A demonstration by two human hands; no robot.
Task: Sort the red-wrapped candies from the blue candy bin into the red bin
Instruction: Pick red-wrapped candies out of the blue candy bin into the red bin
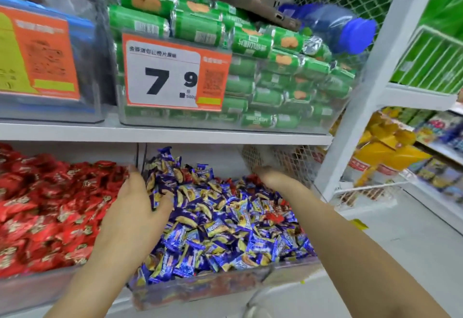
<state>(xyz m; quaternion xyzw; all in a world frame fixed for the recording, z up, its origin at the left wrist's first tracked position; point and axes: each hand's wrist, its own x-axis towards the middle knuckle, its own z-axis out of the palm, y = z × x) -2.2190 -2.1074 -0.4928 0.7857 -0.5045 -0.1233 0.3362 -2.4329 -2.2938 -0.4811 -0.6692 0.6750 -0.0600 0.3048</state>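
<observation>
1. The left hand [136, 198] lies flat on the blue candies, fingers straight and loose. It holds nothing.
2. The right hand [271, 176] reaches far into the back of the blue candy bin [200, 290]. Its fingers are hidden, so I cannot tell if it holds anything.
3. A few red-wrapped candies [274, 217] peek out of the blue pile, just beside the right arm and near that hand.
4. The red bin [30, 290] sits right next to the left hand, on its outer side, full of red candies.
5. Green packs [263, 77] and a price sign [172, 73] sit on the shelf above both hands.
</observation>
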